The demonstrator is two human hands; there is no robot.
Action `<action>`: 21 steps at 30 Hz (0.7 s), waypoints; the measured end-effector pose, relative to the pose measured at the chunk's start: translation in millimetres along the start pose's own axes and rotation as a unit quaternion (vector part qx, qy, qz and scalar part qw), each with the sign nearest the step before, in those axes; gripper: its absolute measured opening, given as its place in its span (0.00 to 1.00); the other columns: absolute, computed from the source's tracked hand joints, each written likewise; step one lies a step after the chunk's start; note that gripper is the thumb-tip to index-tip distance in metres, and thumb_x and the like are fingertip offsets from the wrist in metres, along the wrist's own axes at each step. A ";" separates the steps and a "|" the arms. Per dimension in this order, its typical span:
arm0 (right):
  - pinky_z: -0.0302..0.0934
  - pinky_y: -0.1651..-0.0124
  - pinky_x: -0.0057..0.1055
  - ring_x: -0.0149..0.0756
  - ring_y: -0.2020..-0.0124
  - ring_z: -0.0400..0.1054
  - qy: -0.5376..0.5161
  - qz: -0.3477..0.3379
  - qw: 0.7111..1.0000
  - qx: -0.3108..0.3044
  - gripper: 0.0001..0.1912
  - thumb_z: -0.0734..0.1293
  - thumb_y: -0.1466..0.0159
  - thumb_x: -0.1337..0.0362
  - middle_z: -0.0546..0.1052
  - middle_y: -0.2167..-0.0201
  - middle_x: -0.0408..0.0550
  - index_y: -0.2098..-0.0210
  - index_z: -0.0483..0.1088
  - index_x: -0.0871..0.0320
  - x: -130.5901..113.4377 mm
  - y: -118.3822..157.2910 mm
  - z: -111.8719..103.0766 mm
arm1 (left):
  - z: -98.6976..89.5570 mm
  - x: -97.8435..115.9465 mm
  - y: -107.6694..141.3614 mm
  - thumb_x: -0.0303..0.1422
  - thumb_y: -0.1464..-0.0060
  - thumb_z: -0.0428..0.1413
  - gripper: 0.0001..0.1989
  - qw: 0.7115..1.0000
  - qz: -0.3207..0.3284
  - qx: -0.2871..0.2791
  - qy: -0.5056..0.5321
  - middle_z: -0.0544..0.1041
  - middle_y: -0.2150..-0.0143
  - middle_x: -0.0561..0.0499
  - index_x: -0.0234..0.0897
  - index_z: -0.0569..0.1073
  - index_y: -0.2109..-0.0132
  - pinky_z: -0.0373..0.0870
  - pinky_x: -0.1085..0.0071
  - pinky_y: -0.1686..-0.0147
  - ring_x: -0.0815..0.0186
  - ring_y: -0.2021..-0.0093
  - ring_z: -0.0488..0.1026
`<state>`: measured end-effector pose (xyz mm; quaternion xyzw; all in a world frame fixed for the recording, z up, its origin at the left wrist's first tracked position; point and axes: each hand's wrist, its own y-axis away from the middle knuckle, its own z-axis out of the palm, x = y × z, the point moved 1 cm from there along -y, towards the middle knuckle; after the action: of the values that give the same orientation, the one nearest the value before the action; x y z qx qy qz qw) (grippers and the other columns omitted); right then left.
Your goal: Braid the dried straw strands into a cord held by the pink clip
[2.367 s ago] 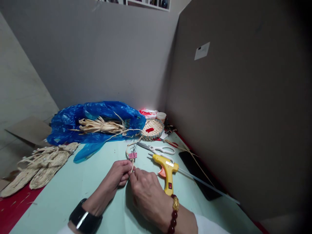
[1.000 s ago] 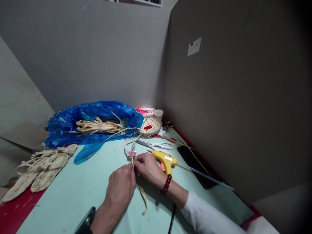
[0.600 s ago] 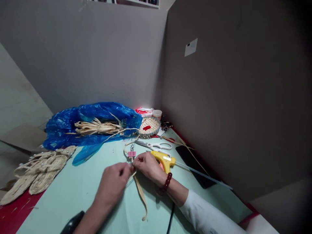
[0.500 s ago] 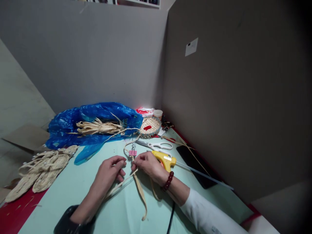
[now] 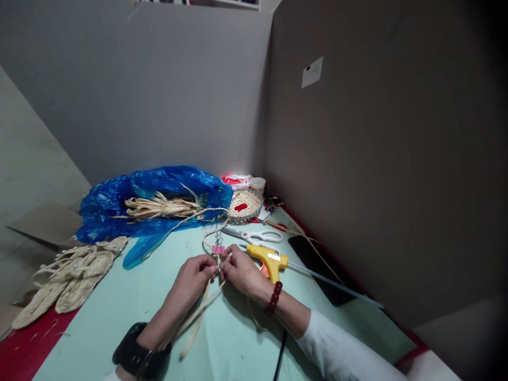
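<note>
Between the left hand and the right hand, pale raffia strands are pinched in the fingertips of both, loose ends trailing back below. Just past the fingers sits a pink binder clip; just beyond the right hand, a yellow glue gun, then white-handled scissors.

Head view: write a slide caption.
Left hand and right hand pinch pale fibre strands near a pink binder clip, beside a yellow glue gun.
</note>
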<state>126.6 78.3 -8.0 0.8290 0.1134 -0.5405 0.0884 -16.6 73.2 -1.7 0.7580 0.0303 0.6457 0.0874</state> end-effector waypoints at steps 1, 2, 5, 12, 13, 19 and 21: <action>0.55 0.70 0.26 0.33 0.71 0.66 0.013 -0.012 1.000 -0.001 0.07 0.58 0.39 0.72 0.72 0.75 0.43 0.61 0.60 0.59 -1.5 0.7 -1.1 | 2.3 -0.5 0.6 0.32 0.64 0.60 0.08 1.000 -0.001 0.002 0.009 0.69 0.83 0.56 0.34 0.68 0.79 0.58 0.78 0.82 0.74 0.83 0.62; 0.55 0.69 0.26 0.33 0.70 0.66 0.026 -0.024 0.999 -0.001 0.06 0.58 0.39 0.72 0.72 0.74 0.44 0.61 0.59 0.59 -2.8 1.3 -2.0 | 5.5 -1.1 1.4 0.33 0.63 0.59 0.08 1.000 -0.006 0.004 0.021 0.69 0.83 0.57 0.36 0.67 0.78 0.58 0.78 0.82 0.74 0.83 0.63; 0.55 0.67 0.27 0.34 0.69 0.66 0.070 -0.049 0.996 -0.005 0.05 0.58 0.38 0.72 0.72 0.73 0.45 0.62 0.59 0.59 -5.0 2.2 -4.1 | 15.7 -2.5 4.3 0.38 0.61 0.56 0.11 0.997 -0.037 0.002 0.060 0.61 0.86 0.62 0.40 0.61 0.77 0.49 0.79 0.87 0.76 0.88 0.54; 0.51 0.69 0.27 0.35 0.68 0.66 0.191 -0.078 0.978 -0.027 0.02 0.59 0.38 0.71 0.73 0.72 0.46 0.65 0.61 0.58 -10.7 10.5 -12.6 | 17.6 -0.4 5.6 0.41 0.59 0.56 0.14 0.996 -0.057 -0.009 0.070 0.51 0.88 0.66 0.40 0.59 0.78 0.39 0.78 0.87 0.79 0.88 0.43; 0.49 0.70 0.27 0.35 0.69 0.67 0.212 -0.080 0.974 -0.029 0.03 0.59 0.39 0.71 0.73 0.73 0.47 0.67 0.62 0.59 -13.1 12.8 -14.9 | 16.4 -0.3 5.5 0.40 0.60 0.57 0.14 0.996 -0.055 -0.006 0.063 0.51 0.88 0.66 0.40 0.59 0.79 0.39 0.78 0.87 0.79 0.88 0.43; 0.42 0.75 0.31 0.37 0.75 0.66 0.327 -0.076 0.942 0.009 0.08 0.58 0.38 0.69 0.74 0.76 0.52 0.70 0.67 0.60 -27.1 23.1 -21.1 | 14.4 -2.3 4.9 0.37 0.61 0.58 0.13 0.999 -0.035 0.023 0.008 0.55 0.88 0.64 0.39 0.61 0.80 0.39 0.76 0.86 0.77 0.87 0.47; 0.40 0.75 0.33 0.39 0.76 0.67 0.355 -0.079 0.931 0.017 0.10 0.56 0.37 0.67 0.75 0.75 0.54 0.69 0.68 0.60 -30.9 26.8 -16.6 | 15.0 -2.7 5.0 0.36 0.61 0.57 0.12 0.999 -0.027 0.029 -0.006 0.56 0.87 0.63 0.39 0.61 0.81 0.40 0.76 0.85 0.76 0.86 0.49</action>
<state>136.7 54.3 27.5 0.9566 0.1929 -0.2179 -0.0148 -2.6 66.5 -5.8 0.7629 0.0691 0.6375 0.0828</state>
